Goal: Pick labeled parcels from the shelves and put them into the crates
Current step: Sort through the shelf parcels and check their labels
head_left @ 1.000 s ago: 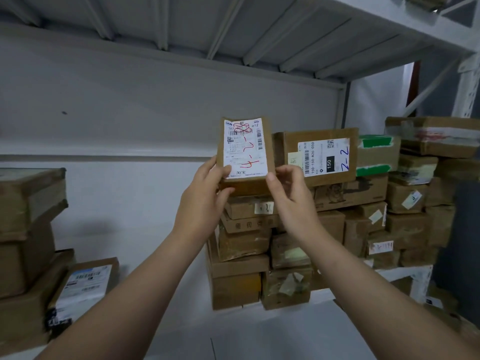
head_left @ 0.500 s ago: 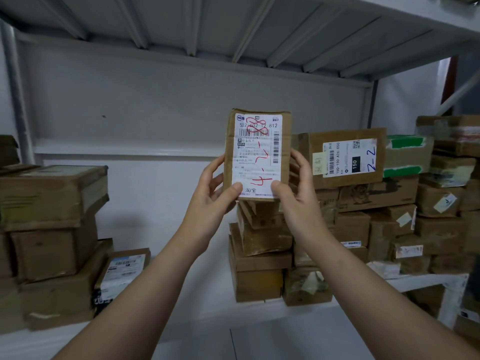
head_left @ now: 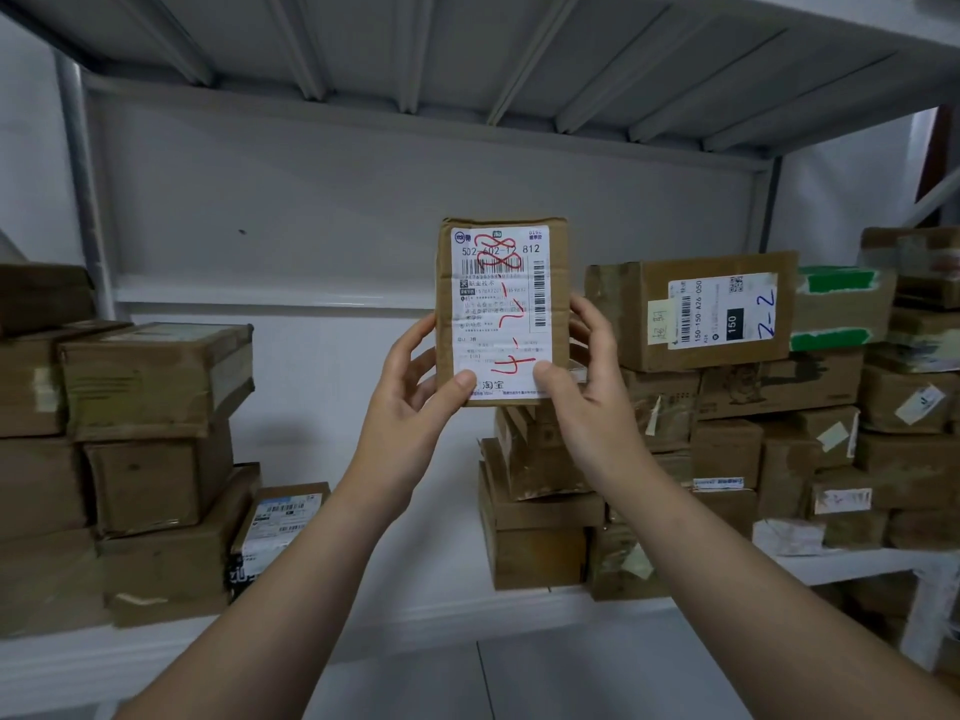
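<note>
A small brown cardboard parcel (head_left: 501, 309) is held upright in front of the shelf, its white shipping label with red handwriting facing me. My left hand (head_left: 415, 392) grips its lower left edge, thumb pressed on the label's bottom. My right hand (head_left: 587, 376) grips the lower right edge, thumb on the front and fingers behind. No crate is in view.
A white metal shelf (head_left: 363, 615) carries stacked brown boxes on the left (head_left: 150, 387) and a larger pile on the right (head_left: 779, 439). A box with a label marked "2-2" (head_left: 717, 309) tops the right pile. A labelled parcel (head_left: 280, 527) leans low at the left.
Both hands have lifted the parcel off the right stack and brought it closer to me and slightly left. The camera view has shifted left, showing more of the left stacks.
</note>
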Demonstrator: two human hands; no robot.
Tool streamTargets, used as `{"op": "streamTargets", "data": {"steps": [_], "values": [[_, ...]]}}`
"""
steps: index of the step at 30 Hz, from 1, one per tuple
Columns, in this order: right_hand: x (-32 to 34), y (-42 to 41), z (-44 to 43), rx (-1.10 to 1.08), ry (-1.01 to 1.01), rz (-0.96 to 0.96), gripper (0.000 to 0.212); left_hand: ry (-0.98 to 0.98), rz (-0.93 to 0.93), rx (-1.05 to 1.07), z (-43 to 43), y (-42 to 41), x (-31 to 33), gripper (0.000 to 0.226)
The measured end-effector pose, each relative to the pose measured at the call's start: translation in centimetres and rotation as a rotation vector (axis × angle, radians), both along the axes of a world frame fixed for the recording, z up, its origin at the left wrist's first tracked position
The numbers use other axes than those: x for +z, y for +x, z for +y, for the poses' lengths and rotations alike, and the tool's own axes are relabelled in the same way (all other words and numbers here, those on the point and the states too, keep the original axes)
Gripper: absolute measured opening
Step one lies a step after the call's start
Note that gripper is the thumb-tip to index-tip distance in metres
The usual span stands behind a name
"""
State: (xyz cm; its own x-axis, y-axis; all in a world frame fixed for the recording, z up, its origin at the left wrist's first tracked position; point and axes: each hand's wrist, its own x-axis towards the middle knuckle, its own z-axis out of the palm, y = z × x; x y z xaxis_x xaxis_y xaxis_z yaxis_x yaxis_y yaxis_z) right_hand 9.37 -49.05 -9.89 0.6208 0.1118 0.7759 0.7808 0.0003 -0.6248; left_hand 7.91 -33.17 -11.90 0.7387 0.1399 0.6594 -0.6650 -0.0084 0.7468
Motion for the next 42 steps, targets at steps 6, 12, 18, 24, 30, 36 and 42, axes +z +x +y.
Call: {"op": "streamTargets", "data": {"steps": [6, 12, 18, 24, 30, 36, 42], "values": [[-3.4, -0.4, 4.0, 0.078, -0.005, 0.029, 0.058, -0.052, 0.013, 0.074, 3.1, -2.6, -3.6, 0.049], [-10.0, -0.3, 9.5, 0.070, -0.052, 0.181, 0.052, -0.082, 0.168, 0.225, 6.9, -4.5, -10.0, 0.048], [-14.5, -0.7, 14.4, 0.110, 0.036, 0.363, 0.040, 0.188, 0.289, 0.485, 11.1, -5.5, -13.2, 0.046], [-15.9, 0.2, 17.7, 0.050, 0.036, 0.432, 0.035, 0.509, 0.266, 0.576, 15.1, -5.2, -14.2, 0.071], [-16.7, 1.2, 19.8, 0.007, -0.141, 0.295, 0.047, 0.663, 0.189, 0.683, 17.6, -4.2, -13.4, 0.040], [-16.5, 2.4, 20.9, -0.208, -0.287, 0.114, 0.054, 0.766, 0.160, 0.705, 19.2, -2.4, -12.1, 0.040], [-15.2, 4.3, 22.4, -0.325, -0.478, 0.055, 0.050, 0.898, 0.172, 0.754, 21.2, -1.1, -11.8, 0.044]]}}
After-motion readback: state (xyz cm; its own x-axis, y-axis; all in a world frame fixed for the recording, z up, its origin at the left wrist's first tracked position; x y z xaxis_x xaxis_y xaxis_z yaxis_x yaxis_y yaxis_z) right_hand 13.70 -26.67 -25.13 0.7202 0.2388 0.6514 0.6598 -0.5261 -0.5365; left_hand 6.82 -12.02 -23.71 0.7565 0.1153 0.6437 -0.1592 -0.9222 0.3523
